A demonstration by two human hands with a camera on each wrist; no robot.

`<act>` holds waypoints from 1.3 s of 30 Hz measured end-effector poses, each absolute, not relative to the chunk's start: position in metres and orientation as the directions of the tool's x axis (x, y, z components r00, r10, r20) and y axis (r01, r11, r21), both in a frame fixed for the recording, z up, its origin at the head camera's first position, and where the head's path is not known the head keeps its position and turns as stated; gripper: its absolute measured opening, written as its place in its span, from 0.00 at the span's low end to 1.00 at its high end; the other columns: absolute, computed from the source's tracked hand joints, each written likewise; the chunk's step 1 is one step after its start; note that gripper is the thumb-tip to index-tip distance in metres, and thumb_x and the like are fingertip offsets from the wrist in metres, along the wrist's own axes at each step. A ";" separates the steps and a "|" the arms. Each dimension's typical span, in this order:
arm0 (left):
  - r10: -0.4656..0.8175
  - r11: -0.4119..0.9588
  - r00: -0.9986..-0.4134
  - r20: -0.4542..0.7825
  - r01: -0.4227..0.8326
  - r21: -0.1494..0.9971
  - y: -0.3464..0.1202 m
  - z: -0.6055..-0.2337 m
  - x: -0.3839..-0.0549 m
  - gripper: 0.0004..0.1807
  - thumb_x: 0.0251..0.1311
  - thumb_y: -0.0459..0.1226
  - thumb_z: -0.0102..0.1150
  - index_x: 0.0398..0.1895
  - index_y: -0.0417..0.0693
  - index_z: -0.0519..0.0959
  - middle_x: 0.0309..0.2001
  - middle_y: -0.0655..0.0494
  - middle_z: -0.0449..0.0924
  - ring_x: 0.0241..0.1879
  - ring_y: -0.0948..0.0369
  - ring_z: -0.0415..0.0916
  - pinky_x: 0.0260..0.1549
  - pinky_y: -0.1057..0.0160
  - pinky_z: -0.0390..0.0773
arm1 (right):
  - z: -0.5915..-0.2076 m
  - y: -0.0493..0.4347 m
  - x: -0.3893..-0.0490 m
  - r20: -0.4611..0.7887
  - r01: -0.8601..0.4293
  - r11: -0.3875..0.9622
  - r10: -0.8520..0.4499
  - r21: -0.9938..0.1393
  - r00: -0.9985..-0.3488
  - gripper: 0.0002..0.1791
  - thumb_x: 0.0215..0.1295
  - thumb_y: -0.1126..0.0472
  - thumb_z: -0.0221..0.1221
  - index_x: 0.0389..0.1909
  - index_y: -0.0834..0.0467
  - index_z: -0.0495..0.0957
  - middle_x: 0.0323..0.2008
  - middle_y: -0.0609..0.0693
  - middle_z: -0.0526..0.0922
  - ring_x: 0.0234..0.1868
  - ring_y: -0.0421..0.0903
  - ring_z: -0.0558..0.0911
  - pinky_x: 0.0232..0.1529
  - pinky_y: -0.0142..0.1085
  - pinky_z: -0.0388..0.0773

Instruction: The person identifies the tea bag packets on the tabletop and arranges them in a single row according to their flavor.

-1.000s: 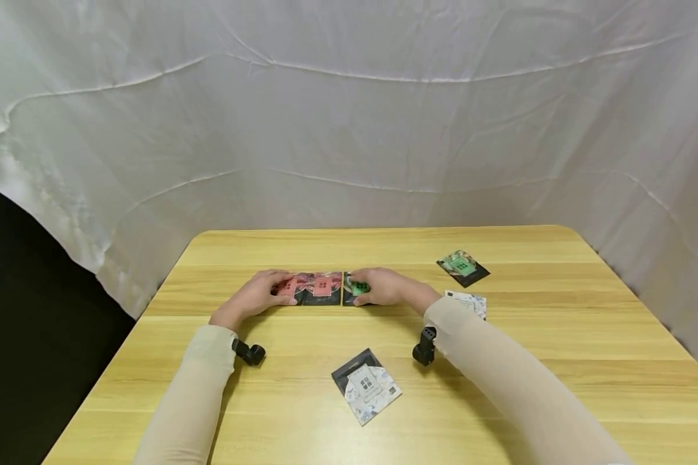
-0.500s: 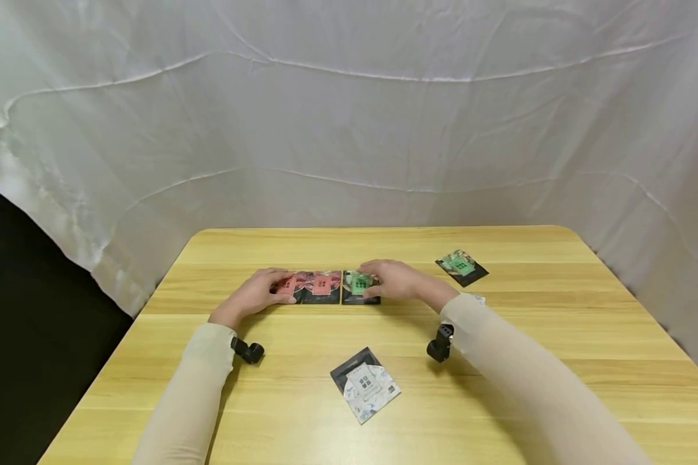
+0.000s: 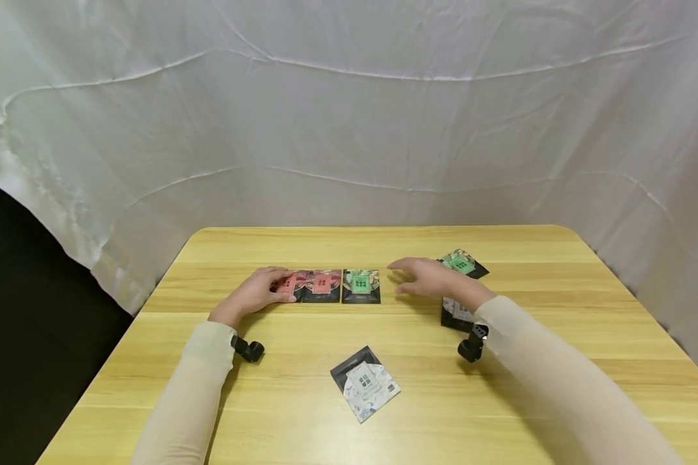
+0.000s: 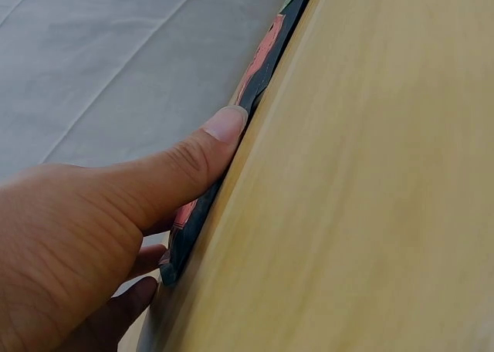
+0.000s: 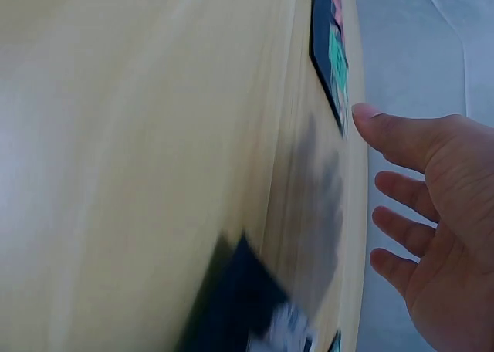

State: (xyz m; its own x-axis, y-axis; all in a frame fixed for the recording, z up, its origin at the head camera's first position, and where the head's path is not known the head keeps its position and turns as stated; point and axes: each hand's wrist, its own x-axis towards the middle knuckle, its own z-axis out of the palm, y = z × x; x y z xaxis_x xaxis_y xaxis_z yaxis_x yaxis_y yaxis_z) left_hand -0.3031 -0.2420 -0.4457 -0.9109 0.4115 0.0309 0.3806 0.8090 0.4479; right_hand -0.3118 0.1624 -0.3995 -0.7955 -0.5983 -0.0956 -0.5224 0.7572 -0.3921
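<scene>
My left hand [image 3: 256,294] rests on a flat square packet with a red label [image 3: 287,285], its thumb along the front edge in the head view. Seen from the left wrist, the thumb [image 4: 193,159] lies straight across that packet and the other fingers are at its end. A second red-labelled packet [image 3: 322,285] adjoins it, then a green-labelled packet [image 3: 361,285], all in one row. To the right of this row my right hand [image 3: 429,278] hovers above the table with spread fingers, holding nothing; the right wrist view shows its shadow on the wood.
Another green-labelled packet [image 3: 462,261] lies tilted at the back right, partly behind the right hand. A dark packet with a grey label [image 3: 455,312] sits under the right forearm, partly hidden. Nearer the front, a white and black packet [image 3: 365,384] lies askew on the wooden table [image 3: 279,400].
My right hand has let go of the row's green-labelled packet and moved right, uncovering it; the forearm now hides other parts of the right-hand packets. The left hand has stayed in place.
</scene>
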 end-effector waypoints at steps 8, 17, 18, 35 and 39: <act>0.406 0.813 -0.913 0.030 0.376 0.444 -0.243 -0.446 -0.303 0.41 0.59 0.54 0.65 0.71 0.46 0.67 0.70 0.38 0.62 0.69 0.39 0.55 0.67 0.39 0.55 | -0.399 0.198 -0.315 -0.098 -0.453 0.763 -0.552 -0.462 -0.828 0.38 0.70 0.46 0.58 0.74 0.58 0.60 0.71 0.59 0.63 0.69 0.63 0.63 0.66 0.59 0.60; 0.402 0.817 -0.915 0.024 0.370 0.441 -0.247 -0.446 -0.299 0.41 0.59 0.56 0.65 0.72 0.47 0.66 0.70 0.39 0.62 0.69 0.39 0.55 0.67 0.39 0.55 | -0.406 0.234 -0.320 -0.060 -0.457 0.776 -0.531 -0.434 -0.846 0.37 0.69 0.47 0.60 0.73 0.59 0.62 0.69 0.60 0.66 0.67 0.62 0.66 0.63 0.60 0.64; 0.403 0.817 -0.915 0.025 0.372 0.441 -0.247 -0.446 -0.299 0.41 0.59 0.56 0.65 0.72 0.46 0.66 0.70 0.39 0.62 0.69 0.39 0.55 0.67 0.38 0.55 | -0.407 0.237 -0.321 -0.052 -0.461 0.779 -0.529 -0.425 -0.847 0.37 0.69 0.47 0.60 0.72 0.59 0.63 0.68 0.60 0.67 0.67 0.63 0.66 0.63 0.60 0.64; 0.408 0.812 -0.912 0.025 0.376 0.446 -0.244 -0.449 -0.298 0.42 0.58 0.56 0.65 0.71 0.45 0.67 0.69 0.38 0.62 0.69 0.39 0.56 0.67 0.40 0.56 | -0.414 0.288 -0.339 -0.080 -0.422 0.824 -0.483 -0.379 -0.872 0.36 0.67 0.52 0.62 0.72 0.60 0.64 0.67 0.65 0.67 0.64 0.68 0.66 0.62 0.64 0.63; 0.408 0.813 -0.913 0.022 0.374 0.446 -0.241 -0.449 -0.298 0.42 0.58 0.56 0.65 0.71 0.45 0.67 0.70 0.38 0.62 0.69 0.40 0.56 0.67 0.40 0.56 | -0.417 0.296 -0.340 -0.084 -0.427 0.823 -0.489 -0.375 -0.868 0.35 0.68 0.52 0.61 0.72 0.59 0.63 0.69 0.65 0.64 0.65 0.69 0.65 0.62 0.65 0.62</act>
